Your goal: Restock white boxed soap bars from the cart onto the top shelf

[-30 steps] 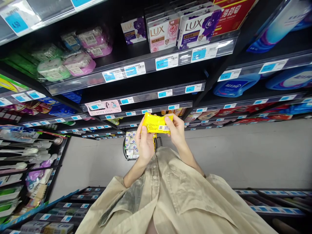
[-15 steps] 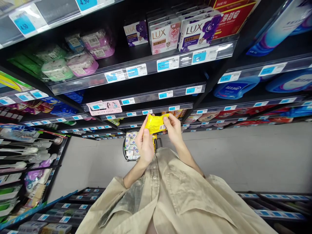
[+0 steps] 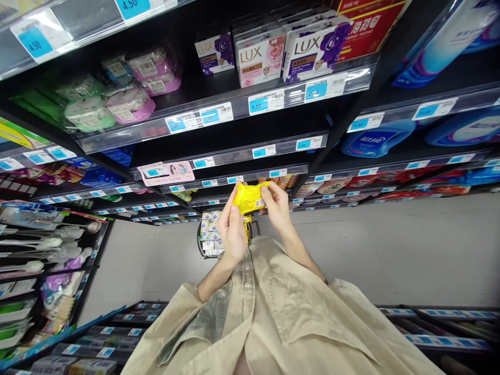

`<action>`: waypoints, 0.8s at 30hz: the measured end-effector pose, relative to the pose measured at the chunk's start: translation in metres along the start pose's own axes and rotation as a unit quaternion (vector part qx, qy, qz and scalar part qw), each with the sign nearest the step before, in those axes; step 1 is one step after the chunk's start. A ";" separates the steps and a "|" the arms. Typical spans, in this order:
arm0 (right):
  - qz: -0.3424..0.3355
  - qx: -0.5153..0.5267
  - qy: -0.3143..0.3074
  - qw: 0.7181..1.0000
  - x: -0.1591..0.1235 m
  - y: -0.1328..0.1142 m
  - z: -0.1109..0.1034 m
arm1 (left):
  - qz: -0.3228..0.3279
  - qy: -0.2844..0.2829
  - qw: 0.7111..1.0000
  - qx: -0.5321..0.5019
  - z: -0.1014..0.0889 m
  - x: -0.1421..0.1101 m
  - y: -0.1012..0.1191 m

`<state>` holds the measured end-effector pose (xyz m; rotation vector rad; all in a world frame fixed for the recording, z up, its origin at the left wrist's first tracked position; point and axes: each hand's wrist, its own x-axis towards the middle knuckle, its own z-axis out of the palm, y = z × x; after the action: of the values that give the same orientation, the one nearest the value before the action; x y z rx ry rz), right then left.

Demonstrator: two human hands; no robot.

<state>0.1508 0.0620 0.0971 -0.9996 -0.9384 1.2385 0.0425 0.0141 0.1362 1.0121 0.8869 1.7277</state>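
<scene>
A small, shiny yellow packet (image 3: 250, 199) with dark print and a white barcode patch is held up in front of my chest. It looks like a wrapped soap bar, but its kind is not certain. My left hand (image 3: 233, 226) grips its left end, thumb in front and fingers behind. At the upper right corner, my right hand (image 3: 275, 204) pinches the wrapper between thumb and fingers. Below and behind my left hand stands a black-rimmed basket (image 3: 200, 245) with several small white boxes (image 3: 211, 234) stacked in it; yellow things in its right part are partly hidden.
Ahead is a dark shelf unit with LUX soap boxes (image 3: 261, 60), pink and green wrapped packs (image 3: 130, 103) and price tags. Blue bottles (image 3: 375, 139) stand on the right shelves. Hanging utensils (image 3: 42, 242) line the left, and low shelves (image 3: 117, 333) are behind me. The floor (image 3: 363, 239) is grey.
The view has shifted very slightly. Both hands keep the same hold on the yellow packet, which has barely moved.
</scene>
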 end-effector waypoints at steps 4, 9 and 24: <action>-0.001 -0.001 0.016 1.000 -0.002 0.000 -0.001 | -0.009 0.006 1.000 0.024 -0.003 -0.001 -0.004; 0.015 0.025 0.039 0.999 -0.004 -0.003 -0.002 | -0.012 0.005 0.999 0.051 -0.011 -0.003 -0.010; 0.012 0.019 0.062 0.998 -0.009 -0.007 0.002 | -0.014 0.029 0.999 0.032 -0.012 -0.001 -0.010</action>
<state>0.1498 0.0528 0.1038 -1.0483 -0.8058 1.1949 0.0354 0.0144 0.1224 0.9914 0.9940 1.7220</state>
